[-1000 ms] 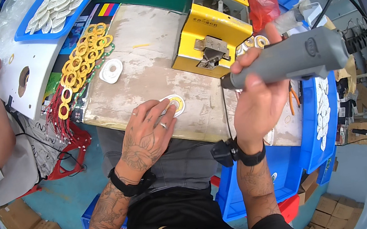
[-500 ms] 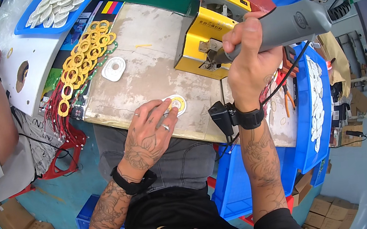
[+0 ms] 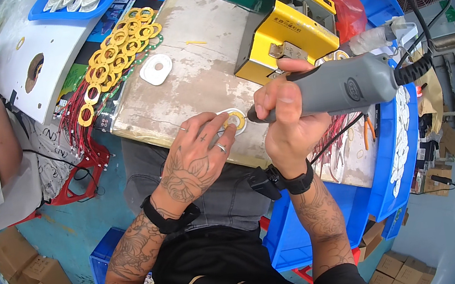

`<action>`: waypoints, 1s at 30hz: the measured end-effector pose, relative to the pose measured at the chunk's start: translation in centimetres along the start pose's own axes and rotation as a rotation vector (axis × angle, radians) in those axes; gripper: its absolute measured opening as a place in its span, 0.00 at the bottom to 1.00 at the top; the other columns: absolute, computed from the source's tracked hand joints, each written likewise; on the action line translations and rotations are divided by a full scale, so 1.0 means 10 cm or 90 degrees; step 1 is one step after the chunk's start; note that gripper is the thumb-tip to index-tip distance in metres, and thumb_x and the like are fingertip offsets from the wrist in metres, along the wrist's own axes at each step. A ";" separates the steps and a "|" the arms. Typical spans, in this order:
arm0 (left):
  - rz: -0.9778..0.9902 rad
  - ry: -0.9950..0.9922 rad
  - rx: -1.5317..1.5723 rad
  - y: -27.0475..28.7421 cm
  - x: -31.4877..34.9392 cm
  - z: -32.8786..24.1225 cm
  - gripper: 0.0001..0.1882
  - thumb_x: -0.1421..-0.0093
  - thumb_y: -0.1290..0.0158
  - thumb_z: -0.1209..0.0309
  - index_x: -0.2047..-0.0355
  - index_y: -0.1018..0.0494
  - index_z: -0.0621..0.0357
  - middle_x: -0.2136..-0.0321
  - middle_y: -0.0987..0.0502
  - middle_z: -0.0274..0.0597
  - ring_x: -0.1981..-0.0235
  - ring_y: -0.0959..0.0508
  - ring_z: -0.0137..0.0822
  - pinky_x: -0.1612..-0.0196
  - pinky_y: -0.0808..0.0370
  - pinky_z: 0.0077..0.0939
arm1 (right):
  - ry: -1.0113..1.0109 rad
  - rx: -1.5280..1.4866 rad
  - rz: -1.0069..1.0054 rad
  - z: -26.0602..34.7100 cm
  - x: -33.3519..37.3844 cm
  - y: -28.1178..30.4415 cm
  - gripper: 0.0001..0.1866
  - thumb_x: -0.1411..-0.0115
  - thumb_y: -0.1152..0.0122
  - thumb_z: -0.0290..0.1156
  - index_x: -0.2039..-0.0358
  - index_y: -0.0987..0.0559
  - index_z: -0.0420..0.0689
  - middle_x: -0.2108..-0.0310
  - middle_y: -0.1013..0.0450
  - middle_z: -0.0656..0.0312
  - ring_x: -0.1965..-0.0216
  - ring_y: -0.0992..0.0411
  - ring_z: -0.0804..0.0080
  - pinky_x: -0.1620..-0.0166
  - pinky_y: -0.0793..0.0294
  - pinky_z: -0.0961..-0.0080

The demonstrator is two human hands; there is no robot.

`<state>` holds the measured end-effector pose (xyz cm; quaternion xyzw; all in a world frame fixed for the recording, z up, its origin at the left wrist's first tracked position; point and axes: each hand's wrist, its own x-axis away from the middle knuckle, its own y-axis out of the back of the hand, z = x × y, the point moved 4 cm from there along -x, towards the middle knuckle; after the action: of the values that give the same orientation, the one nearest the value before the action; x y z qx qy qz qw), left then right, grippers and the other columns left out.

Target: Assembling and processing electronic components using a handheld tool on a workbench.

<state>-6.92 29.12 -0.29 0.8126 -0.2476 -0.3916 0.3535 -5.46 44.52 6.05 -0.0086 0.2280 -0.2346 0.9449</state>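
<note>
With thumb and fingertips, my left hand [image 3: 192, 161] holds a white round plastic housing [image 3: 241, 128] flat on the worktable, near its front edge. A yellow ring-shaped board [image 3: 239, 118] sits inside that housing. My right hand [image 3: 288, 113] is wrapped round a grey electric screwdriver [image 3: 342, 88], held almost level. Its dark tip points left and meets the right side of the ring; a screw there is too small to make out. Behind my right hand stands a yellow screw feeder [image 3: 296, 30]. Another white housing [image 3: 149, 75] lies farther back on the table.
Yellow ring boards [image 3: 109, 54] with red wires are heaped at the left. Blue bins of white parts stand at the back left [image 3: 67, 14] and right [image 3: 383, 195]. Orange-handled pliers [image 3: 367, 131] lie at the right. Another person's arm [image 3: 0, 127] is at far left.
My right hand has brought the screwdriver from the feeder down and toward me, to the housing under my left hand. The left hand keeps its hold. The whole view has shifted slightly.
</note>
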 end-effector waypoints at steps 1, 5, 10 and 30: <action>-0.001 0.000 0.001 0.00 0.00 0.00 0.20 0.43 0.34 0.75 0.48 0.20 0.55 0.46 0.21 0.42 0.47 0.23 0.46 0.46 0.22 0.41 | -0.006 0.003 -0.008 -0.02 0.00 0.00 0.23 0.29 0.38 0.36 0.45 0.30 0.30 0.76 0.31 0.61 0.77 0.33 0.75 0.71 0.29 0.72; -0.004 0.000 0.002 0.01 -0.01 0.00 0.20 0.42 0.34 0.74 0.49 0.19 0.55 0.46 0.21 0.42 0.47 0.23 0.46 0.46 0.22 0.41 | -0.033 0.009 -0.022 -0.09 0.01 0.01 0.21 0.28 0.38 0.36 0.45 0.30 0.31 0.76 0.31 0.62 0.77 0.34 0.75 0.71 0.29 0.72; -0.005 -0.001 -0.007 0.00 -0.01 0.00 0.19 0.42 0.34 0.74 0.49 0.19 0.56 0.46 0.21 0.43 0.47 0.23 0.45 0.46 0.22 0.40 | -0.011 0.024 -0.024 -0.23 0.02 0.07 0.18 0.29 0.37 0.34 0.49 0.29 0.33 0.76 0.31 0.62 0.77 0.33 0.75 0.71 0.29 0.72; -0.070 0.031 0.106 -0.02 0.01 0.05 0.16 0.44 0.33 0.77 0.54 0.19 0.60 0.47 0.20 0.44 0.47 0.22 0.48 0.44 0.22 0.41 | 0.186 0.086 -0.075 0.38 -0.80 0.25 0.17 0.27 0.39 0.34 0.49 0.27 0.33 0.75 0.28 0.64 0.77 0.30 0.77 0.70 0.28 0.77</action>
<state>-7.22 28.98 -0.70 0.8606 -0.2258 -0.3688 0.2689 -9.02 49.95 12.53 0.0754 0.3461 -0.3033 0.8846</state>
